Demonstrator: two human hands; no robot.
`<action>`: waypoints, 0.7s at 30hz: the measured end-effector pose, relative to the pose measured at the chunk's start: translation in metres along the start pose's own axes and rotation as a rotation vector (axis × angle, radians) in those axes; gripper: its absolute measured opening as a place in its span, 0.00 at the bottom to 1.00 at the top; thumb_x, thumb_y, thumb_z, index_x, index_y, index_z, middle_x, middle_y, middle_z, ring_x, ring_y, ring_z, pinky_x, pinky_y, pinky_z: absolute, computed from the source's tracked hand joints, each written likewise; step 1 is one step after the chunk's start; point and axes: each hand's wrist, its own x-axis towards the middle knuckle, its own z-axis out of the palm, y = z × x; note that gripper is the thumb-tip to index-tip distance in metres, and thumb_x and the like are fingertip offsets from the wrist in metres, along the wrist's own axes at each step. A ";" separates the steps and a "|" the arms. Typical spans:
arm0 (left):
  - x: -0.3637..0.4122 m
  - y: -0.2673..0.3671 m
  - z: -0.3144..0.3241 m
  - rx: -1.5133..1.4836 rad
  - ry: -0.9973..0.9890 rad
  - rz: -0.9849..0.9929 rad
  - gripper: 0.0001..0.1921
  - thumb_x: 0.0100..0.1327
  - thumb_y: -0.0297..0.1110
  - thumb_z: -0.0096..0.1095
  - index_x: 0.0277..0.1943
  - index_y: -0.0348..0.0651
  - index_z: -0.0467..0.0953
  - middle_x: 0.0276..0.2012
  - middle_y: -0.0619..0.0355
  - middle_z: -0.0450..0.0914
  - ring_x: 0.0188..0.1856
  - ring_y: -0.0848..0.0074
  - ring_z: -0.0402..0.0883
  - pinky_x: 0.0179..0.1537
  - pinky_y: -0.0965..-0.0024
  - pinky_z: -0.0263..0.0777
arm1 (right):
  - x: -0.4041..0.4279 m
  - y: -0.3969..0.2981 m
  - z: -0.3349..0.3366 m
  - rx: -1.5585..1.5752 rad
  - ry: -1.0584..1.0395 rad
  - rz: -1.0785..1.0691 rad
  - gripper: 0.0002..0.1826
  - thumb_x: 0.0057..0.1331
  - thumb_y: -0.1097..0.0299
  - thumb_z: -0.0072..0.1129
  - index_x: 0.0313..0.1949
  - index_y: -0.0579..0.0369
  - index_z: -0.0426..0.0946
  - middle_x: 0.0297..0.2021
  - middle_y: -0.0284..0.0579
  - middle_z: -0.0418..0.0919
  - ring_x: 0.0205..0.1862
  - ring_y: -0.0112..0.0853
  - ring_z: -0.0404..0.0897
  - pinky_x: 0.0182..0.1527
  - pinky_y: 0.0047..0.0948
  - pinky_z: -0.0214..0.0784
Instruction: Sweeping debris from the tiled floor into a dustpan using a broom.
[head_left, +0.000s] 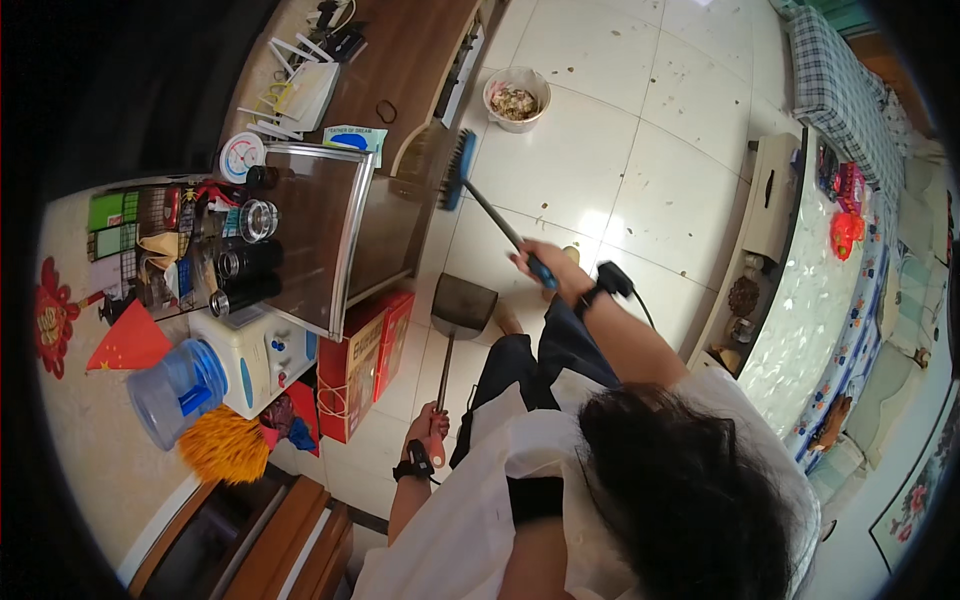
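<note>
In the head view, my right hand grips the handle of a floor brush with a blue head and dark bristles. The brush head is beside the brown cabinet's base; whether its bristles touch the floor I cannot tell. Lower down, my left hand is closed around the pinkish grip of a long-handled dustpan. The dark pan lies on the white tiles in front of my legs. Small brown bits are scattered over the tiled floor. Farther off stands a white bucket holding brownish debris.
Along the left run a brown cabinet with routers, a glass-topped stand, red boxes and a water dispenser. A low table with a drawer stands at right, by a checked-cloth seat. Dark hair hides the lower right.
</note>
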 end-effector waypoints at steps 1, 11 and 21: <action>-0.003 -0.001 0.004 0.001 0.007 -0.002 0.15 0.56 0.43 0.50 0.25 0.39 0.64 0.15 0.65 0.62 0.15 0.84 0.61 0.17 0.85 0.59 | 0.017 -0.014 0.014 0.183 0.016 0.020 0.06 0.60 0.73 0.42 0.33 0.63 0.62 0.23 0.40 0.67 0.14 0.19 0.61 0.12 0.12 0.56; 0.002 0.008 0.001 0.072 0.015 -0.021 0.17 0.56 0.45 0.50 0.30 0.35 0.66 0.15 0.66 0.63 0.15 0.85 0.60 0.14 0.86 0.56 | -0.014 0.020 -0.100 0.394 0.024 0.043 0.09 0.62 0.72 0.41 0.35 0.69 0.61 0.26 0.46 0.67 0.15 0.18 0.62 0.12 0.09 0.57; 0.052 0.070 0.016 0.795 -0.094 0.325 0.06 0.50 0.28 0.56 0.28 0.36 0.68 0.19 0.60 0.70 0.18 0.83 0.67 0.21 0.83 0.62 | -0.152 0.069 -0.119 -0.211 0.262 -0.155 0.24 0.55 0.79 0.47 0.52 0.68 0.58 0.26 0.45 0.71 0.16 0.19 0.64 0.14 0.16 0.57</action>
